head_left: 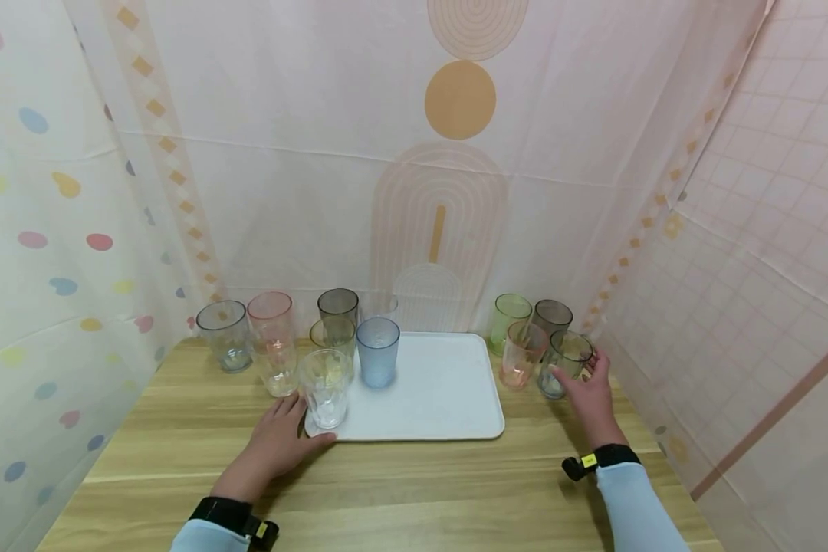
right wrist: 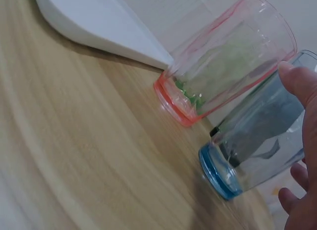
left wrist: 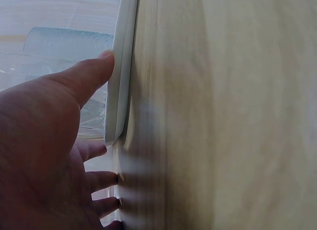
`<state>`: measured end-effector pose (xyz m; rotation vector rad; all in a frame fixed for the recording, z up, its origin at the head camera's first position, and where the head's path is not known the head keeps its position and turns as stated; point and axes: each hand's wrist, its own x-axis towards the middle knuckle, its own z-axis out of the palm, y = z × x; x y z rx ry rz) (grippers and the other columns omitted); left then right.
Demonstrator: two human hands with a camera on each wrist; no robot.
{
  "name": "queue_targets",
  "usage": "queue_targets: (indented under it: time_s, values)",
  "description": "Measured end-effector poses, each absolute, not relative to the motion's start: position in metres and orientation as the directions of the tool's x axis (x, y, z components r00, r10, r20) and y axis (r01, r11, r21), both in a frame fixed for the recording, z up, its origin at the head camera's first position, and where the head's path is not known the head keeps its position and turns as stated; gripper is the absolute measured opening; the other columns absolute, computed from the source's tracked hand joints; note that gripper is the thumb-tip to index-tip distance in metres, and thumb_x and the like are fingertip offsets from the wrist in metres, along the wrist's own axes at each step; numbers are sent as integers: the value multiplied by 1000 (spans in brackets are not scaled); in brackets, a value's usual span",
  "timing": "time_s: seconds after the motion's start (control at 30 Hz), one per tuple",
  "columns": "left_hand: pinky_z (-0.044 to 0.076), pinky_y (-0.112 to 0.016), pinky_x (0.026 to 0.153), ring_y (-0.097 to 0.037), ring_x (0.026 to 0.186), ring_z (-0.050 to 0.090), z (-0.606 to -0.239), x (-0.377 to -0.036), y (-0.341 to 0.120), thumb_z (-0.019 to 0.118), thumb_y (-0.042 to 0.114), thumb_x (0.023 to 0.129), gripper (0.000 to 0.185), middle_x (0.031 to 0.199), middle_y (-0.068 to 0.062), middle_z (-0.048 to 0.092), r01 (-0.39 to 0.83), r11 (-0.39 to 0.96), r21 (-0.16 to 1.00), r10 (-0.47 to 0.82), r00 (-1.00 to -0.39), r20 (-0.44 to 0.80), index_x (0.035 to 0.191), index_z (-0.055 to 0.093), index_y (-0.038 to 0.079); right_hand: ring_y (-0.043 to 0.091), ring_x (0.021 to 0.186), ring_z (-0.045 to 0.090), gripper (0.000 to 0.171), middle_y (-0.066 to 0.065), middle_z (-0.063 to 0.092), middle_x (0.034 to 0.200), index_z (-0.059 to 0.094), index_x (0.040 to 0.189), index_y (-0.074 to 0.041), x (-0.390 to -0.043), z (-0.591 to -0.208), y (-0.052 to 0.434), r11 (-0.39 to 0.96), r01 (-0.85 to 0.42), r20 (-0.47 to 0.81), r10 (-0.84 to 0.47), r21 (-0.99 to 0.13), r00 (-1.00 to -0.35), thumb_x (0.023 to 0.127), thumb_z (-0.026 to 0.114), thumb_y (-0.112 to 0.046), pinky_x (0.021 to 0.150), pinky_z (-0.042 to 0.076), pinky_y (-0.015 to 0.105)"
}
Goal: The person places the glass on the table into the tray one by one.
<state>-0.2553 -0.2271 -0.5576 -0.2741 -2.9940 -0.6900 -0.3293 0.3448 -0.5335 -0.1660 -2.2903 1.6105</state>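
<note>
The right hand is wrapped around the blue-based tumbler near the table's right edge, thumb on the side facing the tray and fingers curling round the far side; the wrist view shows a fingertip near the rim. That glass stands on the wooden table, just beside the pink tumbler, and I can't quite tell whether the two touch. The left hand lies flat, fingers relaxed and apart, its thumb pressed against the front left corner of the white tray.

The risk, as I see it, is the crowding: the green tumbler and a grey tumbler stand close behind, so a sideways lift could clip the pink one and topple it. A clear tumbler sits right at the tray's front left corner, above the thumb, so a shove on the tray could tip it. The blue tumbler stands further back along the tray's left edge.

More tumblers line the table's back left. Patterned sheets hang on three sides: coloured spots to the left, arches and circles behind, a pale grid to the right.
</note>
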Motion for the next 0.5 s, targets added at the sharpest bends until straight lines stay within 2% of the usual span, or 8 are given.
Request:
queue_targets:
  time_s: [0.1,0.3,0.5]
  values:
    - [31,-80,120,-68,151,32,-561,-257,-229,76,75,91,116,164,-43,38,196,883,427,163,-980,113,157,45,-16,47,160,28,110,28,31,171,6,176,-14,-332,-532,342,346,-99,200,268,-933,-943,102,83,-39,130,28,62]
    - [31,-80,120,-68,150,33,-566,-259,-231,73,80,91,119,163,-44,39,207,881,425,168,-977,127,157,46,-15,41,149,39,98,26,43,160,16,173,-9,-333,-530,337,335,-140,235,263,-932,-936,104,81,-31,122,35,58]
    - [27,-78,124,-66,153,30,-573,-262,-234,68,86,90,124,166,-42,37,206,874,440,166,-978,126,160,44,-14,40,147,42,94,26,44,160,19,171,-8,-330,-528,335,345,-129,230,273,-930,-934,105,81,-32,119,38,56]
